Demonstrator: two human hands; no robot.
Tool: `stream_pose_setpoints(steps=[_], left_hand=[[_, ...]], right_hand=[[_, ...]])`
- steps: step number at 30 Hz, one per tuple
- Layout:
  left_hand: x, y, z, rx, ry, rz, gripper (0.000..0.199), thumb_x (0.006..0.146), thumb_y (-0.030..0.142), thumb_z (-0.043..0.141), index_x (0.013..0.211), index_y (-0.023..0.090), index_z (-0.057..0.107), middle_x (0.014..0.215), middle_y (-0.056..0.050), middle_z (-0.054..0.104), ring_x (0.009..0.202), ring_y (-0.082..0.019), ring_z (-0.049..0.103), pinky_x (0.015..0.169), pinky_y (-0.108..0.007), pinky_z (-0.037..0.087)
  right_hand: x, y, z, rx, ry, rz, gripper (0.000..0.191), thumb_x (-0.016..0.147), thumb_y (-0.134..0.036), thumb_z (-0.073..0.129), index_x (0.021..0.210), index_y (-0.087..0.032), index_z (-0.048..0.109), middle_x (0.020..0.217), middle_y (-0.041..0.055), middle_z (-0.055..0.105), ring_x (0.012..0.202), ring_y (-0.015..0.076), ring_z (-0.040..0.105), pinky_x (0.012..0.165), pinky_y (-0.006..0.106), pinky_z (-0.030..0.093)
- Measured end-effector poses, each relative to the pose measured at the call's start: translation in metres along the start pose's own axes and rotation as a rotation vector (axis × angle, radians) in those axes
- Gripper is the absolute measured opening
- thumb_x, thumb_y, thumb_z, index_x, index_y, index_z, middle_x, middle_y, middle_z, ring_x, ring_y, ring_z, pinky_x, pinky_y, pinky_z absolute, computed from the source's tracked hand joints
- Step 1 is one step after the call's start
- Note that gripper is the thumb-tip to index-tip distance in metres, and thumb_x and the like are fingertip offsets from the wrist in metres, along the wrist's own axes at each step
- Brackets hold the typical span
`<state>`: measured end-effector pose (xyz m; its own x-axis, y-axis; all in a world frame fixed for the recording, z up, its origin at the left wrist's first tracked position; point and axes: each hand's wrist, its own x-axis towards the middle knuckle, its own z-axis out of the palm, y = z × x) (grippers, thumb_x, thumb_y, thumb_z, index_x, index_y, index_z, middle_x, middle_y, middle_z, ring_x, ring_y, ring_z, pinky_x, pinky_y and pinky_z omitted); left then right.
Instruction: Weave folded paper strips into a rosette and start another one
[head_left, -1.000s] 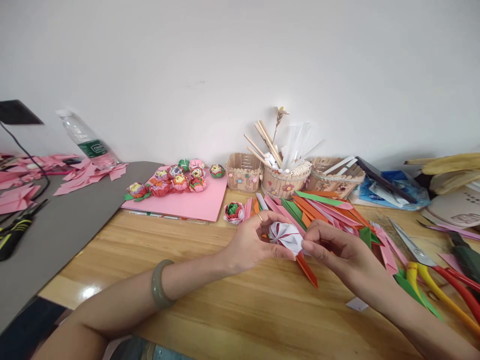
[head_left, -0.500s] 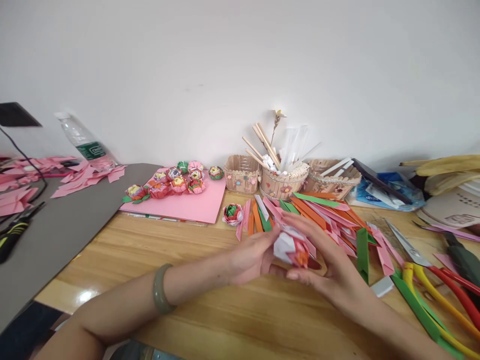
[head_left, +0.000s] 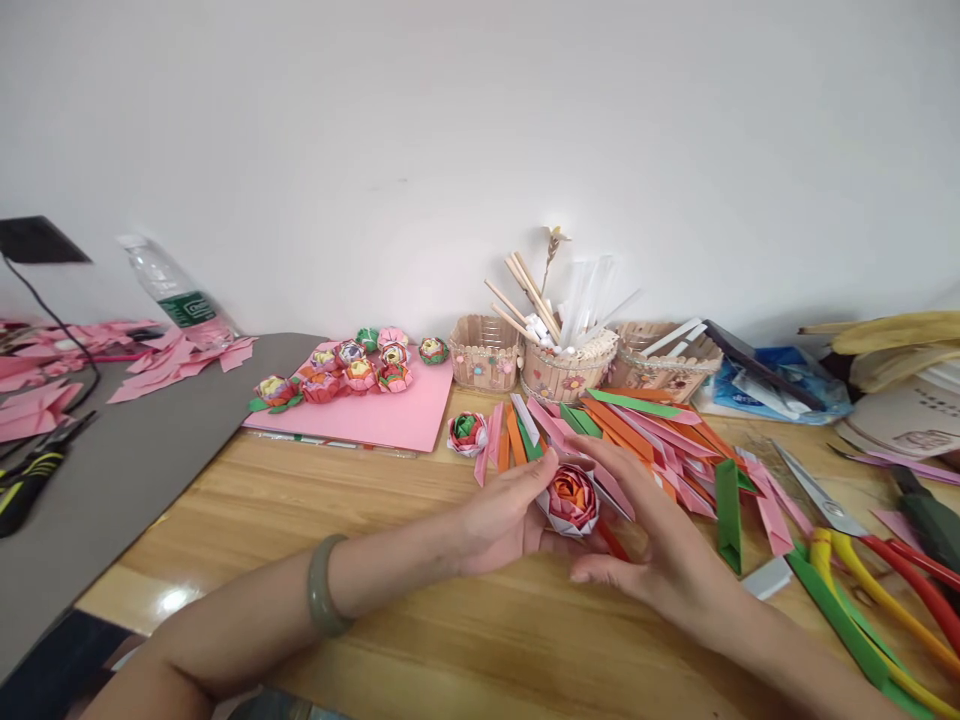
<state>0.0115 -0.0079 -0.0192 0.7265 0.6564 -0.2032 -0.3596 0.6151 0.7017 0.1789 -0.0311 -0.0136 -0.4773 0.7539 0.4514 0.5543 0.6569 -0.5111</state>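
A folded paper flower [head_left: 572, 500], white outside with pink petals and an orange centre, faces up towards me between my hands. My left hand [head_left: 504, 515] holds it from the left, thumb on the upper edge and the other fingers partly hidden beneath. Curved around the right side is my right hand [head_left: 649, 540], its fingers at the flower's upper rim and its thumb below, a little apart from the petals. Behind the flower lie folded paper strips [head_left: 626, 430] in orange, pink, green and white. Another paper flower [head_left: 467, 433] with a green centre rests left of the strips.
Several finished flowers [head_left: 358, 375] sit on a pink sheet [head_left: 405, 420]. Decorated wooden baskets [head_left: 486, 365] stand along the wall, one holding sticks. Scissors [head_left: 832, 510] with red handles and a yellow-handled tool [head_left: 821, 555] lie at right. Pliers [head_left: 30, 480] and a bottle [head_left: 176, 295] are at left.
The paper flower has been turned in my hands, from its white side showing to its layered pink and orange face showing. My right thumb has shifted slightly down and away from it.
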Motion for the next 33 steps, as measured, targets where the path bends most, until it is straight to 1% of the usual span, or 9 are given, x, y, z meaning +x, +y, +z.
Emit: stream_pose_setpoints(steps=[6, 13, 15, 19, 21, 23, 26, 29, 33], left_hand=[[0.005, -0.0053, -0.0001, -0.052, -0.021, -0.055, 0.045, 0.08, 0.054, 0.044, 0.093, 0.016, 0.065, 0.089, -0.008, 0.066, 0.081, -0.016, 0.06, 0.067, -0.025, 0.042], [0.0094, -0.0085, 0.0028, -0.123, 0.079, -0.08, 0.04, 0.081, 0.048, 0.048, 0.091, 0.014, 0.064, 0.079, -0.004, 0.065, 0.07, -0.011, 0.058, 0.061, -0.021, 0.042], [0.0104, -0.0075, 0.0037, -0.145, 0.069, -0.089, 0.043, 0.079, 0.051, 0.05, 0.092, 0.012, 0.064, 0.081, -0.005, 0.064, 0.07, -0.011, 0.058, 0.063, -0.022, 0.043], [0.0101, -0.0038, 0.0029, -0.174, -0.088, -0.066, 0.056, 0.067, 0.058, 0.059, 0.097, 0.011, 0.062, 0.086, -0.007, 0.064, 0.074, -0.014, 0.059, 0.075, -0.027, 0.045], [0.009, -0.0026, 0.0018, -0.16, -0.115, -0.024, 0.049, 0.06, 0.045, 0.073, 0.096, 0.013, 0.063, 0.085, -0.005, 0.063, 0.075, -0.013, 0.058, 0.077, -0.029, 0.044], [0.008, -0.0027, 0.0007, -0.133, -0.097, 0.006, 0.045, 0.057, 0.031, 0.078, 0.096, 0.015, 0.062, 0.084, -0.003, 0.062, 0.075, -0.012, 0.057, 0.073, -0.027, 0.043], [0.0076, -0.0049, -0.0002, -0.077, -0.047, 0.035, 0.047, 0.057, 0.025, 0.079, 0.1, 0.019, 0.06, 0.085, -0.002, 0.061, 0.079, -0.012, 0.056, 0.069, -0.024, 0.04], [0.0081, -0.0073, -0.0006, 0.018, -0.015, 0.043, 0.054, 0.053, 0.028, 0.08, 0.103, 0.022, 0.058, 0.086, -0.001, 0.059, 0.079, -0.013, 0.054, 0.068, -0.025, 0.039], [0.0079, -0.0063, 0.0008, 0.139, 0.004, 0.066, 0.052, 0.053, 0.038, 0.078, 0.099, 0.018, 0.061, 0.083, -0.001, 0.056, 0.079, -0.013, 0.051, 0.072, -0.026, 0.037]], right_hand=[[-0.0003, 0.005, 0.0049, -0.038, 0.009, -0.097, 0.065, 0.074, -0.038, 0.065, 0.131, -0.025, 0.036, 0.114, 0.0132, 0.061, 0.102, 0.0259, 0.058, 0.081, 0.041, 0.05], [-0.002, 0.0037, 0.0042, -0.05, 0.065, -0.123, 0.052, 0.079, -0.042, 0.057, 0.126, -0.022, 0.045, 0.107, 0.0132, 0.065, 0.095, 0.0239, 0.062, 0.077, 0.036, 0.052], [-0.0012, 0.0021, 0.0031, -0.022, 0.08, -0.102, 0.048, 0.08, -0.044, 0.054, 0.122, -0.022, 0.049, 0.105, 0.0118, 0.066, 0.094, 0.0227, 0.063, 0.076, 0.034, 0.053], [-0.0005, 0.0022, 0.0027, 0.016, 0.083, -0.01, 0.043, 0.082, -0.047, 0.049, 0.118, -0.023, 0.051, 0.105, 0.0109, 0.066, 0.095, 0.0216, 0.062, 0.078, 0.033, 0.052], [-0.0005, 0.0039, 0.0027, 0.011, 0.096, 0.005, 0.041, 0.082, -0.046, 0.049, 0.117, -0.023, 0.051, 0.105, 0.0108, 0.065, 0.096, 0.0219, 0.062, 0.079, 0.034, 0.051], [-0.0006, 0.0055, 0.0023, 0.008, 0.107, -0.006, 0.042, 0.081, -0.047, 0.051, 0.116, -0.024, 0.051, 0.105, 0.0107, 0.065, 0.098, 0.023, 0.06, 0.082, 0.037, 0.05], [-0.001, 0.0059, 0.0014, 0.027, 0.132, -0.029, 0.055, 0.075, -0.052, 0.055, 0.122, -0.024, 0.046, 0.118, 0.0132, 0.058, 0.111, 0.0262, 0.053, 0.089, 0.04, 0.046], [-0.0008, 0.0052, -0.0002, 0.057, 0.133, -0.061, 0.064, 0.074, -0.052, 0.057, 0.129, -0.025, 0.039, 0.128, 0.0144, 0.049, 0.119, 0.0272, 0.045, 0.093, 0.042, 0.043], [0.0005, 0.0045, -0.0025, 0.092, 0.097, -0.131, 0.052, 0.075, -0.042, 0.061, 0.122, -0.026, 0.047, 0.115, 0.0096, 0.061, 0.111, 0.0229, 0.052, 0.092, 0.038, 0.044]])
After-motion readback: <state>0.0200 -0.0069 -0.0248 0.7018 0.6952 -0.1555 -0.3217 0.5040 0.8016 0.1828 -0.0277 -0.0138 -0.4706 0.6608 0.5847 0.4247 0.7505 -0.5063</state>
